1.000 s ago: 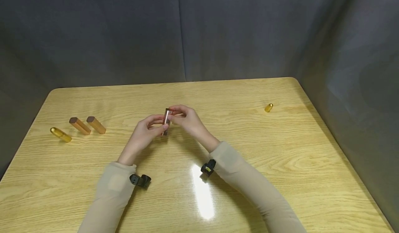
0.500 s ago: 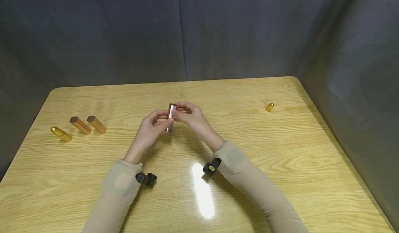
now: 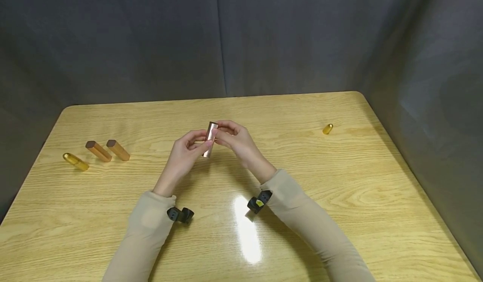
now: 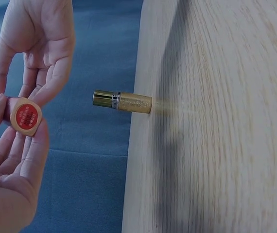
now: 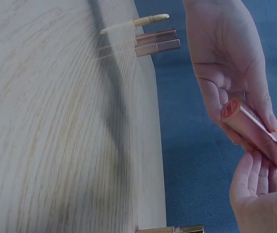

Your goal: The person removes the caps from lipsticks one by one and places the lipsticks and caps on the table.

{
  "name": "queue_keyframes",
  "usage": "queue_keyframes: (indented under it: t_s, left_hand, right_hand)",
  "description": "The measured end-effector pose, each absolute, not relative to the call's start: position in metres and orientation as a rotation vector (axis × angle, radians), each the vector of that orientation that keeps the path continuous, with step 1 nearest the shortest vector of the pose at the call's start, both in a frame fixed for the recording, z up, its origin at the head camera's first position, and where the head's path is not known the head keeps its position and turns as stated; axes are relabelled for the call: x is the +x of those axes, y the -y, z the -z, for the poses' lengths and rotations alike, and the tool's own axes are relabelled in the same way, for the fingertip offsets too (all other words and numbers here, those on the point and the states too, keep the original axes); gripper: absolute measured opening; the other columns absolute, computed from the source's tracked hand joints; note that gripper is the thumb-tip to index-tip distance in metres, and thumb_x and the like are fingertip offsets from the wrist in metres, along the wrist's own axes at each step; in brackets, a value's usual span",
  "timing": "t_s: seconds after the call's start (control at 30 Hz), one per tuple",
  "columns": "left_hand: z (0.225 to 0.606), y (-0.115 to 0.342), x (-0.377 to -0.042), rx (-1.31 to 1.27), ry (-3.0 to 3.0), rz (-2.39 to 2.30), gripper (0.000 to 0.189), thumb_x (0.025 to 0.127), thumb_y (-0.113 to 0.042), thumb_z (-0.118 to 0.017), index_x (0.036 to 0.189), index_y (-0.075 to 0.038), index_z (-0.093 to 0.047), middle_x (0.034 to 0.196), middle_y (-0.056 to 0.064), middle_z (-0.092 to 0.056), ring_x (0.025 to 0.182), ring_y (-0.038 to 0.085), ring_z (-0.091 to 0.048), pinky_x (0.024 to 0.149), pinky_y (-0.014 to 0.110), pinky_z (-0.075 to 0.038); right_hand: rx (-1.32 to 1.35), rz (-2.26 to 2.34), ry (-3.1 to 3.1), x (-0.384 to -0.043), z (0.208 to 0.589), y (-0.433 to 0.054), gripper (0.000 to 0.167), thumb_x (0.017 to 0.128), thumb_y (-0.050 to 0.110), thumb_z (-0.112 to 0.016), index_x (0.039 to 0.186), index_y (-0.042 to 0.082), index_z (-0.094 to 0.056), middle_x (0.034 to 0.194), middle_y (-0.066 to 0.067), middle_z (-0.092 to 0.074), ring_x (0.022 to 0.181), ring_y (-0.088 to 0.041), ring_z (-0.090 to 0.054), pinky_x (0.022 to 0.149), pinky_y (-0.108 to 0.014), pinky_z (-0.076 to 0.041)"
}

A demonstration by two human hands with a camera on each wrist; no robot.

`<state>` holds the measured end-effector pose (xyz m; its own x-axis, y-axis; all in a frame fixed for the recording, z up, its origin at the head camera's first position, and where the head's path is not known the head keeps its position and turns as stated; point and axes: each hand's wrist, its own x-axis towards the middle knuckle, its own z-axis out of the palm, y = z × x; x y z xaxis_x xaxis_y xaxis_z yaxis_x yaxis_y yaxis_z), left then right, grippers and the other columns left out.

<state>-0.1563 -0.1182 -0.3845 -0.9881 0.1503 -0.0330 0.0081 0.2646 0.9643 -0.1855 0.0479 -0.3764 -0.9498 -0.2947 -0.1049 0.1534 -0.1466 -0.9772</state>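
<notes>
Between both hands, raised above the table, is a closed rose-gold lipstick tube (image 3: pixel 208 151), its top leaning slightly right. My left hand (image 3: pixel 180 158) pinches its lower part between thumb and fingers. My right hand (image 3: pixel 242 147) pinches the upper part from the other side. A red label covers the base of the lipstick (image 4: pixel 28 118) in the left wrist view. In the right wrist view, a seam crosses the tube (image 5: pixel 253 130) near the right hand's fingers (image 5: pixel 255 177).
Two copper-coloured lipsticks (image 3: pixel 118 150) and a gold lipstick (image 3: pixel 76 161) stand at the table's left. Another gold lipstick (image 3: pixel 328 129) stands far right, also seen upright as a gold tube (image 4: pixel 134 102) in the left wrist view. Dark curtains (image 3: pixel 151 43) border the wooden table (image 3: pixel 339 198).
Both hands have moved a little right and away from the body with the lipstick, which they grip throughout. The lipstick now leans more to the right. The standing lipsticks have stayed put.
</notes>
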Motion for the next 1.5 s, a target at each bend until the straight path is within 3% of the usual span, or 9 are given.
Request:
queue_keyframes:
  t_s: [0.3, 0.57, 0.87, 1.1, 1.33, 1.5]
  left_hand:
    - [0.385, 0.117, -0.156, 0.173, -2.377, -1.835, 0.047, 0.095, -0.024, -0.061, 0.138, -0.01, -0.05, 0.132, 0.017, -0.057, 0.089, 0.002, -0.062, 0.074, 0.018, -0.048]
    - [0.385, 0.116, -0.156, 0.181, -2.383, -1.79, 0.049, 0.094, -0.028, -0.061, 0.138, -0.011, -0.049, 0.131, 0.015, -0.058, 0.103, 0.021, -0.064, 0.079, 0.02, -0.05]
    - [0.385, 0.114, -0.159, 0.166, -2.404, -1.744, 0.047, 0.094, -0.023, -0.063, 0.137, -0.01, -0.05, 0.126, 0.015, -0.058, 0.098, 0.017, -0.065, 0.08, 0.027, -0.052]
    - [0.384, 0.114, -0.162, 0.143, -2.42, -1.735, 0.047, 0.093, -0.023, -0.063, 0.137, -0.01, -0.051, 0.126, 0.014, -0.056, 0.095, 0.013, -0.064, 0.081, 0.033, -0.052]
    - [0.384, 0.114, -0.165, 0.105, -2.429, -1.735, 0.047, 0.093, -0.022, -0.063, 0.137, -0.011, -0.05, 0.127, 0.014, -0.055, 0.112, 0.029, -0.061, 0.085, 0.033, -0.052]
    - [0.387, 0.114, -0.169, 0.064, -2.432, -1.766, 0.044, 0.094, -0.021, -0.061, 0.135, -0.008, -0.05, 0.129, 0.015, -0.053, 0.116, 0.031, -0.058, 0.088, 0.034, -0.052]
  right_hand:
    - [-0.133, 2.189, -1.786, -0.189, 0.375, -0.053, 0.041, 0.097, 0.007, -0.052, 0.134, -0.007, -0.045, 0.115, -0.01, -0.057, 0.093, -0.006, -0.06, 0.099, -0.029, -0.05]
    - [-0.146, 2.227, -1.785, -0.191, 0.372, -0.054, 0.036, 0.095, 0.004, -0.053, 0.128, -0.008, -0.045, 0.1, 0.0, -0.057, 0.087, -0.005, -0.059, 0.087, -0.02, -0.053]
    - [0.048, 2.477, -1.679, -0.196, 0.366, -0.062, 0.014, 0.095, 0.005, -0.054, 0.107, 0.01, -0.049, 0.087, 0.005, -0.061, 0.077, -0.004, -0.061, 0.072, -0.016, -0.052]
    - [0.068, 2.5, -1.707, -0.198, 0.365, -0.074, 0.027, 0.097, 0.009, -0.051, 0.123, 0.001, -0.046, 0.091, 0.003, -0.059, 0.077, -0.004, -0.062, 0.072, -0.014, -0.053]
    - [0.06, 2.505, -1.696, -0.199, 0.364, -0.086, 0.018, 0.096, 0.005, -0.052, 0.113, 0.01, -0.049, 0.09, 0.005, -0.06, 0.078, -0.003, -0.062, 0.074, -0.015, -0.053]
    - [0.041, 2.498, -1.706, -0.201, 0.364, -0.096, 0.019, 0.095, 0.001, -0.053, 0.107, 0.015, -0.052, 0.094, 0.005, -0.058, 0.081, -0.004, -0.061, 0.074, -0.015, -0.053]
